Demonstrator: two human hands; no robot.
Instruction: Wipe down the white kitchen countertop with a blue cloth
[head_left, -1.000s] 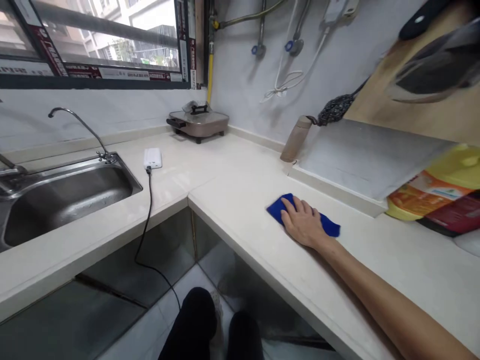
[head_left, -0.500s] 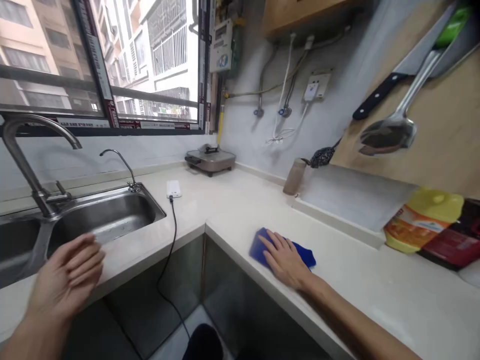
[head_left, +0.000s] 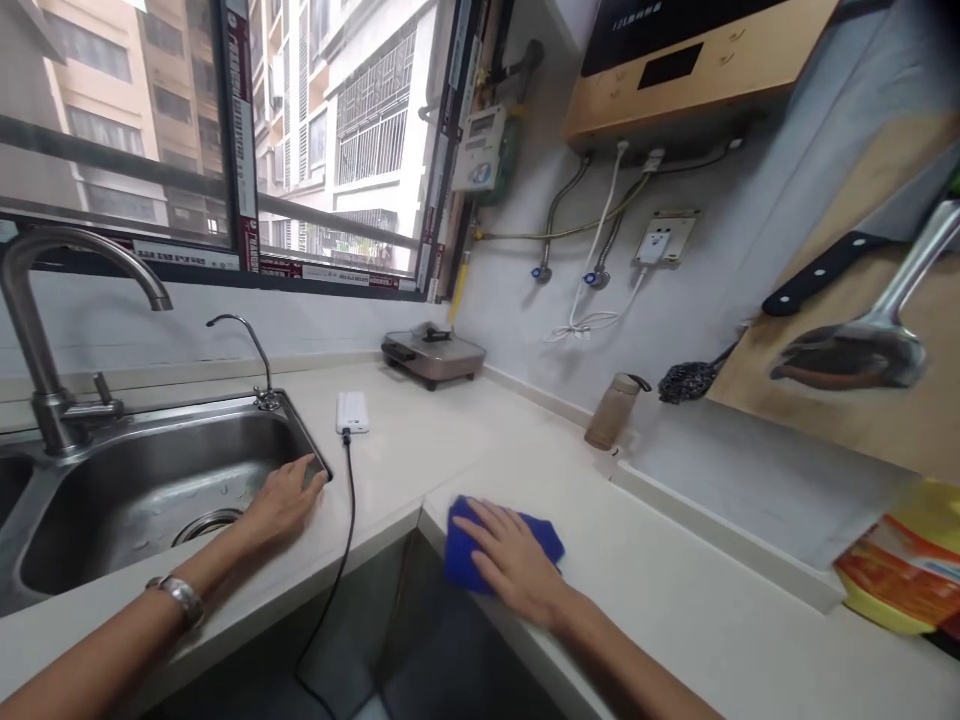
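Note:
A folded blue cloth (head_left: 464,556) lies on the white countertop (head_left: 645,560) at the inner corner, partly over the front edge. My right hand (head_left: 514,560) covers the cloth and holds it down against the counter, fingers stretched over it; what is under the palm is hidden. On the left, my left hand (head_left: 283,503) rests with fingers apart at the right rim of the steel sink (head_left: 161,480). Nothing shows in that hand, and a metal bracelet (head_left: 177,597) circles its wrist.
A white power bank (head_left: 352,411) with a black cable (head_left: 350,500) stands near the sink. Beyond are an electric pan (head_left: 433,357) and a brown bottle (head_left: 611,412). A curved faucet (head_left: 90,240) rises left. At right hang a knife (head_left: 817,272) and ladle (head_left: 855,352).
My right hand has slid the blue cloth left toward the counter corner. My left hand, loosely curled in the air before, has moved right and opened onto the sink rim. The view has shifted.

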